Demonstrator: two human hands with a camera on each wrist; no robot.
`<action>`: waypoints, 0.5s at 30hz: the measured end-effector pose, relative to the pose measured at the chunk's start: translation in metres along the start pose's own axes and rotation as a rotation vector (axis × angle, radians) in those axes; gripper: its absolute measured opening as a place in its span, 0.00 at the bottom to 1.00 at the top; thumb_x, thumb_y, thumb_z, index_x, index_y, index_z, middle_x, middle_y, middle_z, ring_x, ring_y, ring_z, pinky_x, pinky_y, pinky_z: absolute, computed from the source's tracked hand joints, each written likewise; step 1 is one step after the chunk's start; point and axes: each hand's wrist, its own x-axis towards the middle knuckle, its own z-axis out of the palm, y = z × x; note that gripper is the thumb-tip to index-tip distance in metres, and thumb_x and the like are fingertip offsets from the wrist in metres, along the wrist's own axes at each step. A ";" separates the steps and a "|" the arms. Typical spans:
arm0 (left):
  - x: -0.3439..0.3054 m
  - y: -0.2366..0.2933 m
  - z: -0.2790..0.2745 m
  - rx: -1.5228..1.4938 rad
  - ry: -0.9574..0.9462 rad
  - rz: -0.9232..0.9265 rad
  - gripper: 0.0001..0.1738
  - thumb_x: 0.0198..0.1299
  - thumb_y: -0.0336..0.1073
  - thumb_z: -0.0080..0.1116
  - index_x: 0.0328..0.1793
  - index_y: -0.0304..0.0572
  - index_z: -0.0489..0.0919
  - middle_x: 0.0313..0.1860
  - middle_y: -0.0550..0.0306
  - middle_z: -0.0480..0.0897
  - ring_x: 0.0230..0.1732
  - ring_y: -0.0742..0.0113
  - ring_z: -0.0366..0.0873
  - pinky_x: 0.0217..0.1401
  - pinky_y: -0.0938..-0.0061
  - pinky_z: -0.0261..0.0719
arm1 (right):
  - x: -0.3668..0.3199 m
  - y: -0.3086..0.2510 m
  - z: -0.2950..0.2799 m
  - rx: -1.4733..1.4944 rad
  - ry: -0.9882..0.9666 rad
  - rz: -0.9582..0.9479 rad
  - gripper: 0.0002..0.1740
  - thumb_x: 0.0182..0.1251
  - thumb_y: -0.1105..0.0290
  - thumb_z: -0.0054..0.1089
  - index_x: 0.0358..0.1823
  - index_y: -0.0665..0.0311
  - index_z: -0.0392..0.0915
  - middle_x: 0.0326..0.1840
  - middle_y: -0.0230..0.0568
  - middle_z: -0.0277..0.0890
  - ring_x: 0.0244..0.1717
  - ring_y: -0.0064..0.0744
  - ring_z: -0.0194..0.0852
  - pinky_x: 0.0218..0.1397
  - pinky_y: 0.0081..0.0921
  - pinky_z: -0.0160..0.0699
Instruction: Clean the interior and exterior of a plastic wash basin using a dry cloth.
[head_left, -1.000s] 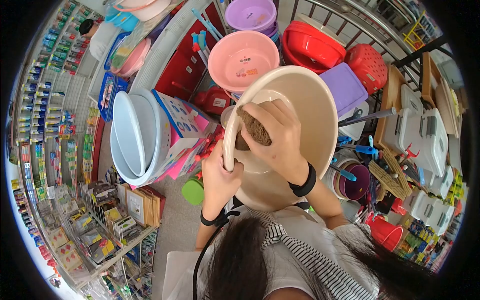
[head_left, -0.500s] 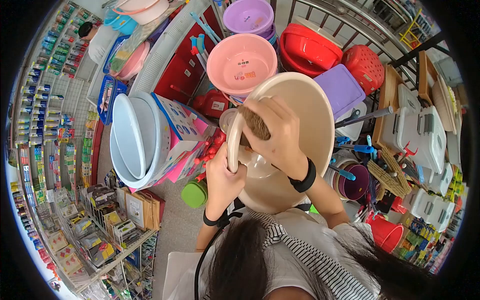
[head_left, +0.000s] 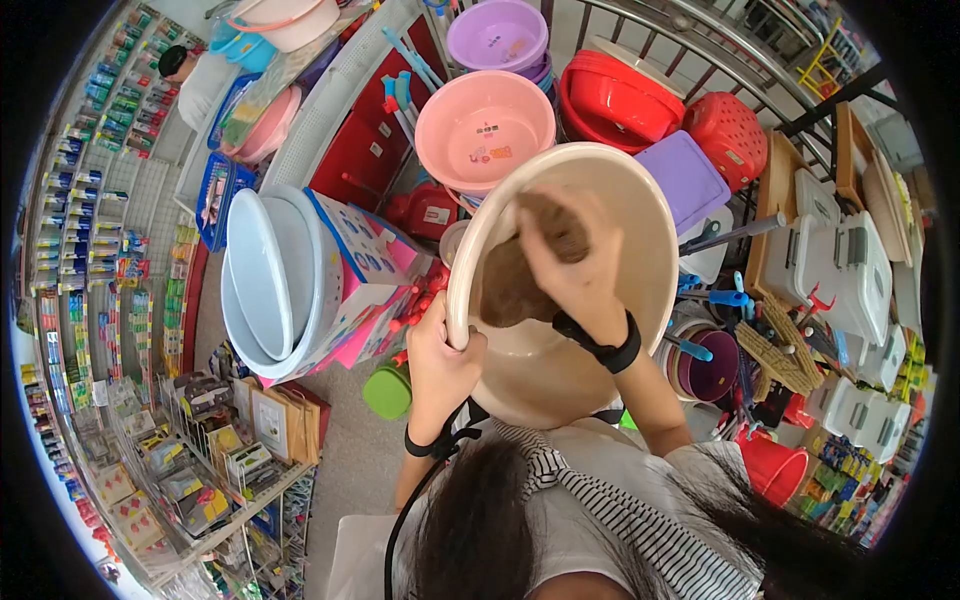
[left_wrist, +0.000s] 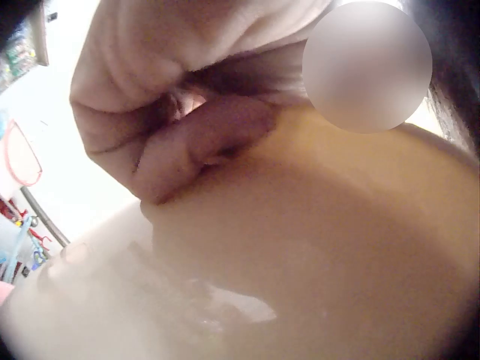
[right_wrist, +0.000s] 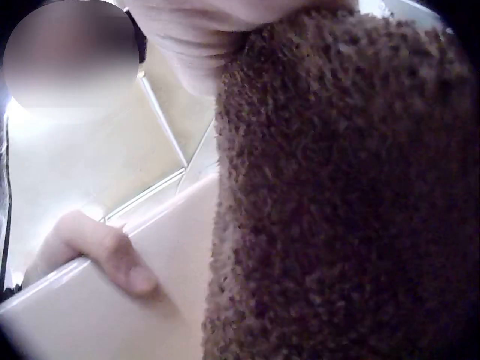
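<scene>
A person grips a large, round cream plastic basin [head_left: 635,230] and holds a brown fuzzy cloth [head_left: 512,285] inside it.
The left hand [head_left: 440,365] curls its fingers round the near-left rim; the right hand [head_left: 580,270], blurred, clutches the cloth within the basin, its folds hanging near the left wall. Beyond stands a round pink plastic tub [head_left: 485,125].

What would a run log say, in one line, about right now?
left hand: grips basin rim | right hand: holds brown cloth
</scene>
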 end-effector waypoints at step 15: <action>0.010 0.008 0.007 0.047 -0.026 0.061 0.12 0.46 0.20 0.53 0.39 0.35 0.74 0.19 0.53 0.69 0.21 0.73 0.65 0.28 0.77 0.68 | -0.025 -0.016 0.009 -0.084 -0.233 -0.296 0.23 0.40 0.72 0.73 0.44 0.61 0.82 0.37 0.40 0.80 0.35 0.44 0.77 0.38 0.34 0.75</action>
